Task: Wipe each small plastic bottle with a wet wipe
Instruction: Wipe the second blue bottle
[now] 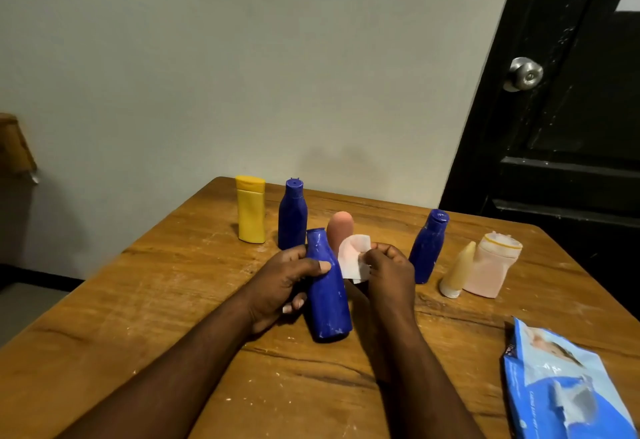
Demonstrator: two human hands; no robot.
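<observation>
My left hand (284,282) grips a blue plastic bottle (327,296) near the middle of the wooden table (173,300), thumb across its front. My right hand (389,270) pinches a white wet wipe (351,258) right beside the bottle's neck. Behind stand a yellow bottle (250,210), a second blue bottle (292,218) and a pink bottle (341,230), partly hidden by the wipe. To the right stand a third blue bottle (429,246), a cream cone-shaped bottle (458,272) and a pale pink bottle (491,265).
A blue wet-wipe pack (564,383) lies at the table's near right edge. A grey wall backs the table. A black door (571,109) with a metal knob (524,73) stands at the right.
</observation>
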